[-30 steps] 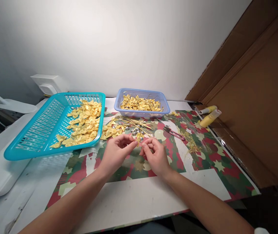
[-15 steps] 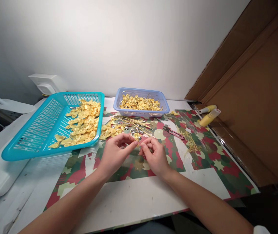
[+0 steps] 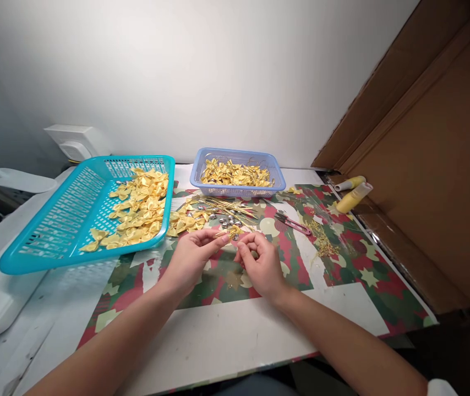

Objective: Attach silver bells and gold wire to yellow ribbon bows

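A small yellow ribbon bow with a silver bell (image 3: 235, 236) is between my two hands, above the patterned sheet. My left hand (image 3: 196, 256) pinches the bow's left side with thumb and forefinger. My right hand (image 3: 261, 263) is closed at the bell's right side, fingertips pressed together; what they grip is too small to make out. Just beyond my fingers lie several loose silver bells (image 3: 224, 221) and a bundle of thin gold ties (image 3: 230, 206). Loose yellow bows (image 3: 187, 219) are heaped left of the bells.
A turquoise basket (image 3: 24, 265) of yellow bows stands left, a lavender basket (image 3: 238, 191) of bows with gold ties at the back. Pink-handled thread snips (image 3: 293, 223) lie right, beside gold clippings (image 3: 321, 242). Two yellow thread spools (image 3: 354, 198) sit by the brown panel at right.
My left hand has tilted the bow, so the bell sits slightly lower and the bow is turned more sideways. My right hand has hardly moved.
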Demonstrator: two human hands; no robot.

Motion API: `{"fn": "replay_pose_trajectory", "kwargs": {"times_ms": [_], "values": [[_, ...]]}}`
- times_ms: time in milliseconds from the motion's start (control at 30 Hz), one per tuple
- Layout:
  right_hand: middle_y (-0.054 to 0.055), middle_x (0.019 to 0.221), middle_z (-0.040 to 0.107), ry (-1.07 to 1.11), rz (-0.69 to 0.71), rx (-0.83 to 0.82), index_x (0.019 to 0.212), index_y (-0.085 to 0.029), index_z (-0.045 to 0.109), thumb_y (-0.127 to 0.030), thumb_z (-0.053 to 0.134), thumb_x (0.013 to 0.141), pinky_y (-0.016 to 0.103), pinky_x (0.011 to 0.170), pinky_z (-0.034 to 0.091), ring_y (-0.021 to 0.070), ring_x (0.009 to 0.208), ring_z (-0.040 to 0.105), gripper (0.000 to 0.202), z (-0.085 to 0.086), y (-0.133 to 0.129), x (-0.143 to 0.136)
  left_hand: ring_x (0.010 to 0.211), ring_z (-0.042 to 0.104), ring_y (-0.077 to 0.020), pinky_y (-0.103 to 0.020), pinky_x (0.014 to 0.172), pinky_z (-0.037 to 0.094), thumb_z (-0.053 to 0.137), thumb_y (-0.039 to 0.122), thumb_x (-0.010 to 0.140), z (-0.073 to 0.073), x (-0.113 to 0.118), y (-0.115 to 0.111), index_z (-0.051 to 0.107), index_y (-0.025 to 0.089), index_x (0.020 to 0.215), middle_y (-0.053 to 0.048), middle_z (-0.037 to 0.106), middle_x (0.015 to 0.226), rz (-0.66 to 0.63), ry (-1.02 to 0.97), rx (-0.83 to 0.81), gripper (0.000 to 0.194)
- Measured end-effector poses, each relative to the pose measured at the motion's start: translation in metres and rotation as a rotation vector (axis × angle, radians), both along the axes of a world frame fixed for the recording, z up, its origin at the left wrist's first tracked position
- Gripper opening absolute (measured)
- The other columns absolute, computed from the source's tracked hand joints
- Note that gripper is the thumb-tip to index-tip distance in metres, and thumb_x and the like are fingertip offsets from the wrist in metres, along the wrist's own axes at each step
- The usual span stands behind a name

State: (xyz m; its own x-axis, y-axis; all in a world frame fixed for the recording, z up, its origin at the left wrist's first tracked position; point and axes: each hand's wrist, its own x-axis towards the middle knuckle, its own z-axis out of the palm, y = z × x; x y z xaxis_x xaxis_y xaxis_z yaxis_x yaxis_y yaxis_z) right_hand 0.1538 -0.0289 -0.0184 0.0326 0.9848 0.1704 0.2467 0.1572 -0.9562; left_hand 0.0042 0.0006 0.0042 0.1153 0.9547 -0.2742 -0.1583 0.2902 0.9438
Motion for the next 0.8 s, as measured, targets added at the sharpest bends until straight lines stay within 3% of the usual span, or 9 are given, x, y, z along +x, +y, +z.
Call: {"fn": "replay_pose_trajectory", "kwargs": {"times_ms": [167, 400, 600, 800], "values": [[-0.002, 0.059, 0.061, 0.005, -0.014, -0.003, 0.077, -0.02, 0.05, -0.031, 0.051, 0.089, 0.02, 0.045, 0.036, 0.0093, 0.048, 0.05, 0.017, 0.001, 0.0, 0.0, 0.066, 0.061, -0.0141, -0.021, 0.056, 0.045, 0.081, 0.046, 0.06, -0.005, -0.002, 0.002, 0.074, 0.014, 0.079, -0.006, 0.07, 0.078, -0.027, -0.017, -0.056, 0.037], [-0.003, 0.058, 0.061, 0.003, -0.008, -0.006, 0.078, -0.021, 0.05, -0.032, 0.05, 0.09, 0.021, 0.044, 0.034, 0.0089, 0.045, 0.046, 0.016, -0.002, 0.0, 0.0, 0.048, 0.047, -0.0086, -0.02, 0.046, 0.034, 0.077, 0.044, 0.066, 0.005, -0.001, -0.002, 0.07, 0.014, 0.07, -0.001, 0.063, 0.061, -0.062, 0.196, 0.055, 0.031], [-0.003, 0.059, 0.062, -0.024, -0.003, -0.014, 0.077, -0.021, 0.049, -0.032, 0.05, 0.09, 0.022, 0.045, 0.035, 0.0093, 0.045, 0.047, 0.017, -0.005, 0.0, 0.0, 0.053, 0.054, -0.0121, -0.021, 0.048, 0.039, 0.078, 0.04, 0.063, 0.009, 0.0, -0.003, 0.07, 0.015, 0.067, -0.003, 0.066, 0.064, -0.052, 0.23, 0.109, 0.027], [-0.002, 0.059, 0.062, -0.045, -0.003, -0.01, 0.076, -0.02, 0.05, -0.031, 0.05, 0.09, 0.022, 0.046, 0.036, 0.0095, 0.046, 0.049, 0.017, -0.003, 0.0, 0.0, 0.046, 0.047, -0.0088, -0.019, 0.044, 0.033, 0.074, 0.038, 0.066, 0.008, -0.001, -0.002, 0.069, 0.016, 0.067, 0.001, 0.061, 0.057, -0.071, 0.227, 0.059, 0.023]]}}
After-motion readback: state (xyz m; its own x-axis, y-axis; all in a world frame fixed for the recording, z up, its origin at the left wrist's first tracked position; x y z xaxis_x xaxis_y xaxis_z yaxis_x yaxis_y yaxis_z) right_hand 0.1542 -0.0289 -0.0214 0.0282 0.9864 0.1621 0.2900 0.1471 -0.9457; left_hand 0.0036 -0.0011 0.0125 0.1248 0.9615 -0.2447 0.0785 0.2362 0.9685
